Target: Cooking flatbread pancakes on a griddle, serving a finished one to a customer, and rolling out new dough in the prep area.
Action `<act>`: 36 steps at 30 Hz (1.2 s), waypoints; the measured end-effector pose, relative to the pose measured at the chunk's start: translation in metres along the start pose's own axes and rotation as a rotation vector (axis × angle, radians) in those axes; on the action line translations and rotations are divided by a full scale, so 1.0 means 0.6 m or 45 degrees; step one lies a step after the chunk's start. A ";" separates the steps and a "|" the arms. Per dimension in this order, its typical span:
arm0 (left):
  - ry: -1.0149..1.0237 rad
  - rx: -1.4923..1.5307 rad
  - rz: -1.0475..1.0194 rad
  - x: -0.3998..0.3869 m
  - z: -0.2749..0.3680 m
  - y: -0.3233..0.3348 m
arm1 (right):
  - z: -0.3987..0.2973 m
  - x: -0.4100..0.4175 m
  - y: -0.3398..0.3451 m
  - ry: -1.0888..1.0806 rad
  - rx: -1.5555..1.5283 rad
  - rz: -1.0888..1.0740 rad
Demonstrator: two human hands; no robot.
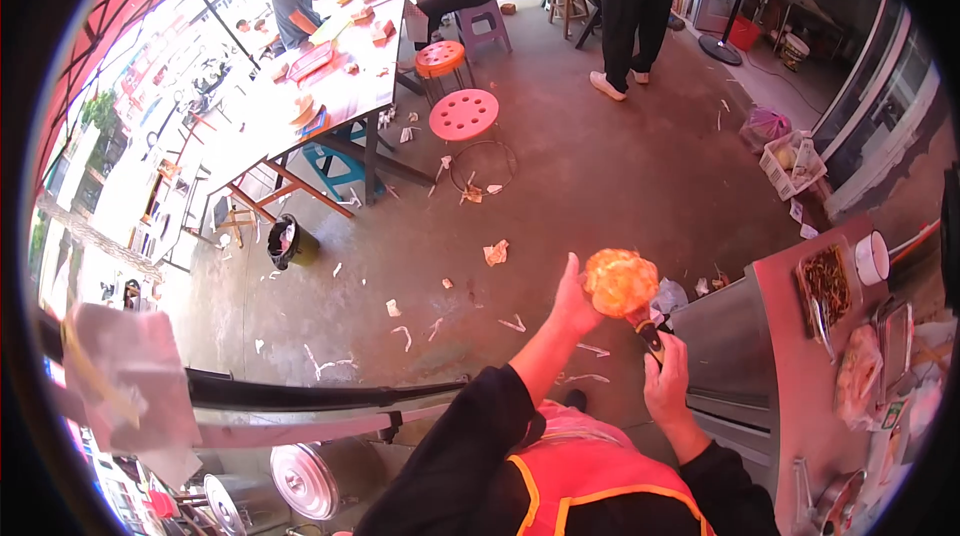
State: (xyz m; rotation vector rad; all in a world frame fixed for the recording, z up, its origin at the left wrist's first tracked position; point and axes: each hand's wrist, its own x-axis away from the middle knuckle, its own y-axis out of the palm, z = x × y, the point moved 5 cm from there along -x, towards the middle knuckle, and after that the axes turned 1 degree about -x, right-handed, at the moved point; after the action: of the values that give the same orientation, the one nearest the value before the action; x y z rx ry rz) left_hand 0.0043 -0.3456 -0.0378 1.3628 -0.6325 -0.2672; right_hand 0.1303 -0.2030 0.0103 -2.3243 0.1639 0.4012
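Observation:
A round, golden-brown flatbread (621,282) is held up in front of me over the floor. My left hand (579,305) holds it at its left edge, thumb pointing up, while the other fingers are mostly hidden behind it. In my right hand (667,380) is the dark and wooden handle of a kitchen utensil (649,338). Its metal end meets the lower edge of the bread; the rest of it is hidden, so its exact kind is unclear.
At right, a metal counter (780,326) carries a tray of shredded food (821,285), tongs (823,333) and a white bowl (871,257). Ahead are stools (463,114), a long table (352,78), seated people and a standing person (637,3). A bin (296,242) and paper scraps dot the floor.

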 end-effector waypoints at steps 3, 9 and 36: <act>0.107 0.045 -0.077 -0.075 0.110 0.013 | 0.005 -0.144 0.055 -0.093 -0.058 -0.070; 0.309 0.102 -0.012 -0.239 0.324 0.018 | 0.022 -0.409 0.179 -0.147 -0.127 -0.168; 0.906 0.416 -0.077 -1.035 1.368 0.159 | 0.066 -1.748 0.734 -0.574 -0.266 -0.488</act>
State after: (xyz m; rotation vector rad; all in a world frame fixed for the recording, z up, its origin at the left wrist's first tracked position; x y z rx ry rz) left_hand -0.9764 -0.6728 -0.0497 1.6615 -0.0347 0.2856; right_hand -0.9715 -0.4873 0.0399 -2.3274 -0.5562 0.7562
